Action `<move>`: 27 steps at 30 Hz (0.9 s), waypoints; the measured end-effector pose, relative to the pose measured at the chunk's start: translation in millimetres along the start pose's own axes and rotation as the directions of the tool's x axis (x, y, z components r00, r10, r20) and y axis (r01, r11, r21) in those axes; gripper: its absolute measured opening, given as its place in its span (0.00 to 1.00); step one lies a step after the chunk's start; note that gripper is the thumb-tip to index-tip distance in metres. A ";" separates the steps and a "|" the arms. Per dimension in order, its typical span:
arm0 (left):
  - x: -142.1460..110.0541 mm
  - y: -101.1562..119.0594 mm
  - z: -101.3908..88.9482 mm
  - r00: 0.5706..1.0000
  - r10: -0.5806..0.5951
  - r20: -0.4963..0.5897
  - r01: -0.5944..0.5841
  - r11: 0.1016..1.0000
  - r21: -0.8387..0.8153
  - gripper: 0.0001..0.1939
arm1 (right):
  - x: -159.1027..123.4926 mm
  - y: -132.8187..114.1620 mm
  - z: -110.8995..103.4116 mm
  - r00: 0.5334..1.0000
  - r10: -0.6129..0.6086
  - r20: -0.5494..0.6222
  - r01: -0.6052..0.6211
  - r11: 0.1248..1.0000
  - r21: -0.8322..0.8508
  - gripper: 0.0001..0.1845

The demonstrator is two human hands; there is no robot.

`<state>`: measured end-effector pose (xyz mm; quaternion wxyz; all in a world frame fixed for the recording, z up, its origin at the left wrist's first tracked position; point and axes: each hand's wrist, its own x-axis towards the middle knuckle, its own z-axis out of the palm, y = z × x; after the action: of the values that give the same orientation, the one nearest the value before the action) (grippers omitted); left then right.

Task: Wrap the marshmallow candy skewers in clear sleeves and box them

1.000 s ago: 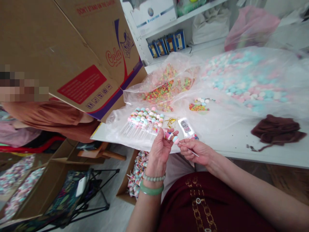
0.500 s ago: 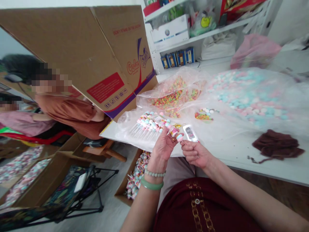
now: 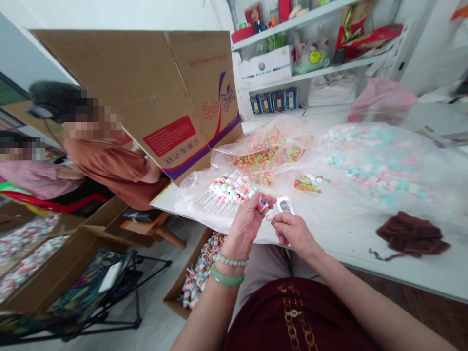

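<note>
The left hand (image 3: 247, 226) pinches a candy stick (image 3: 266, 208) above the table (image 3: 409, 273) near edge; the right hand (image 3: 294, 231) closes just beside it; finished candy sticks (image 3: 226, 191) lie on plastic; loose pastel candies (image 3: 369, 161) lie heaped toward the right.

Bright, even indoor light falls on the white tabletop (image 3: 365, 251), with only faint shadows and no visible source. Soft glare lies across the plastic sheet (image 3: 351, 195) on it. Left of the tabletop, the cardboard box (image 3: 161, 97) bends with wide-lens distortion, and the right hand (image 3: 294, 234) looks slightly soft.
</note>
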<state>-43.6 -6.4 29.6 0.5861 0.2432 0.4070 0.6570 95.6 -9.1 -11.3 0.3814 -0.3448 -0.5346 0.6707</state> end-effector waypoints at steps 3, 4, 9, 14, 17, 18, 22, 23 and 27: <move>3.9 3.5 -4.3 0.998 -0.064 0.007 0.065 0.997 -0.031 0.11 | 13.7 1.3 -6.7 0.897 0.196 0.397 -0.370 0.826 0.427 0.08; 5.4 4.1 -6.2 0.997 -0.079 0.010 0.079 0.996 -0.043 0.11 | 18.1 3.0 -8.5 0.851 0.208 0.482 -0.458 0.743 0.487 0.09; 14.8 -0.1 -13.1 1.000 0.005 -0.002 -0.005 0.998 -0.062 0.11 | 30.6 11.1 0.1 0.897 0.259 0.359 -0.403 0.813 0.421 0.08; 25.1 -5.9 -14.7 1.000 0.003 -0.011 -0.004 0.996 -0.086 0.13 | 28.7 11.4 19.3 0.972 -0.215 -0.095 0.154 0.888 -0.433 0.07; 31.6 -7.2 -17.4 0.999 -0.034 -0.035 0.029 0.989 -0.145 0.13 | 20.7 14.3 20.5 0.912 -0.409 -0.023 0.249 0.599 -0.761 0.09; 33.8 -7.7 -18.7 0.998 -0.040 -0.044 0.032 0.985 -0.167 0.12 | 17.7 15.5 19.4 0.904 -0.428 -0.019 0.243 0.548 -0.800 0.09; 41.0 -12.1 -20.4 0.997 -0.068 0.032 0.073 0.976 -0.204 0.12 | 14.1 14.7 15.0 0.906 -0.412 -0.098 0.206 0.632 -0.747 0.09; 42.6 -13.7 -19.4 0.996 -0.065 0.061 0.076 0.977 -0.201 0.13 | 16.7 12.9 14.8 0.921 -0.362 -0.145 0.178 0.721 -0.670 0.09; 49.3 -19.2 -10.9 0.995 -0.075 0.070 0.087 0.980 -0.180 0.17 | 37.1 4.4 17.0 0.984 0.091 -0.154 -0.088 0.996 0.024 0.06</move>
<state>-51.0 38.3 0.1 0.6448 0.1922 0.3356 0.6593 62.7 15.3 -14.5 0.3941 -0.4162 -0.4817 0.6628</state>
